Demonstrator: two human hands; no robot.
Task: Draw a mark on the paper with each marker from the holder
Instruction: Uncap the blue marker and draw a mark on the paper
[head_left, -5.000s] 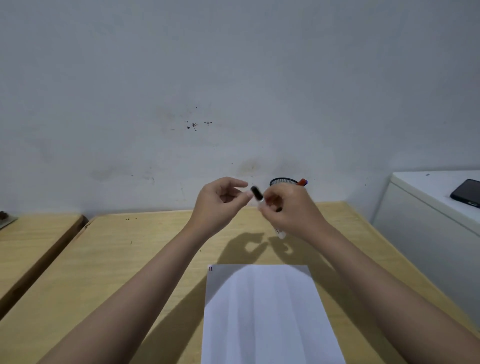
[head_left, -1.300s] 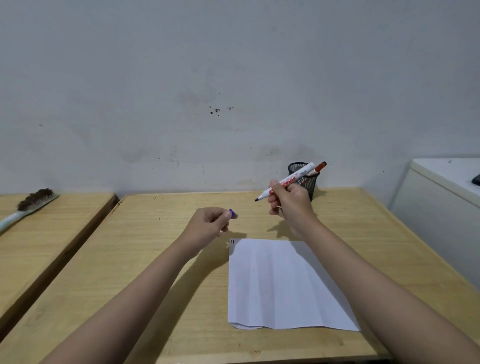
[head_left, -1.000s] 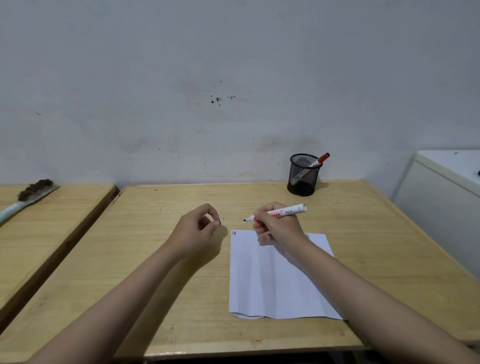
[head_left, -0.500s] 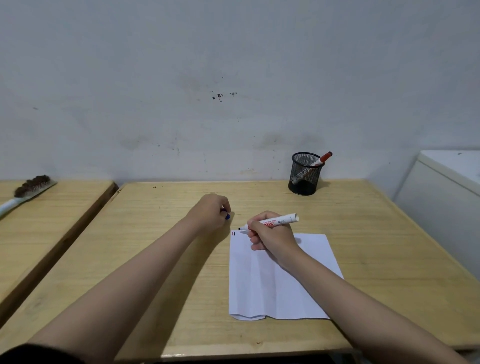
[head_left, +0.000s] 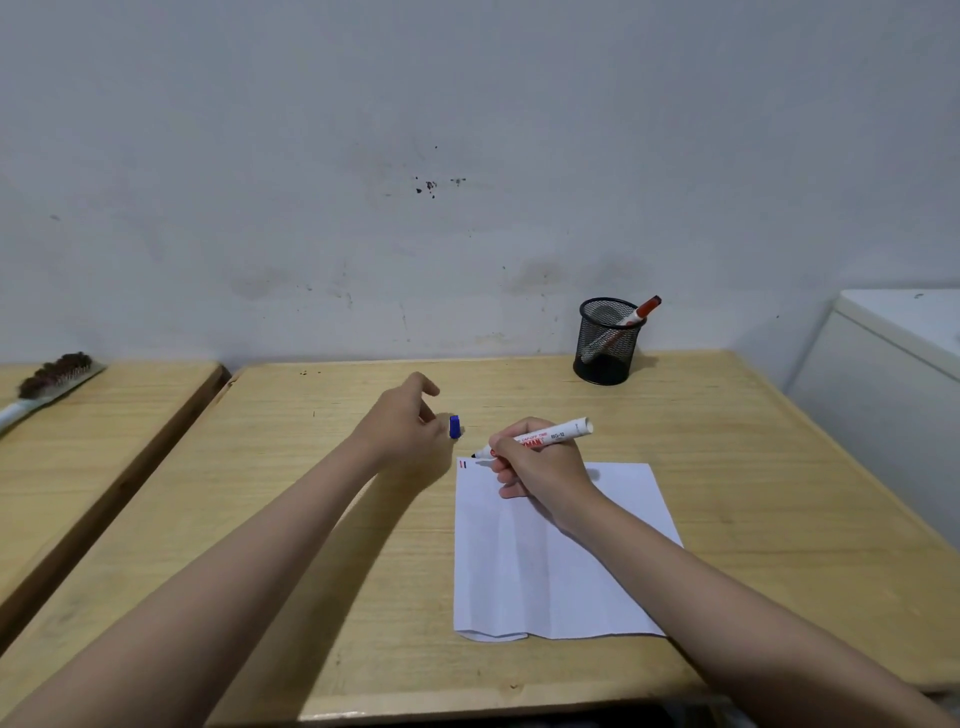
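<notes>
Two bare forearms reach from the near edge over the light wooden table. The right hand rests on the far-left corner of the white sheet of paper, fingers curled shut around an uncapped white marker, tip pointing left just above the corner beside two short marks. Its barrel reads "BG-12"; the red lettering is partly hidden. The left hand hovers left of the paper, pinching a small blue cap at its fingertips. A black mesh holder stands far right near the wall, a red-capped marker leaning in it. Bare tabletop lies between holder and paper.
</notes>
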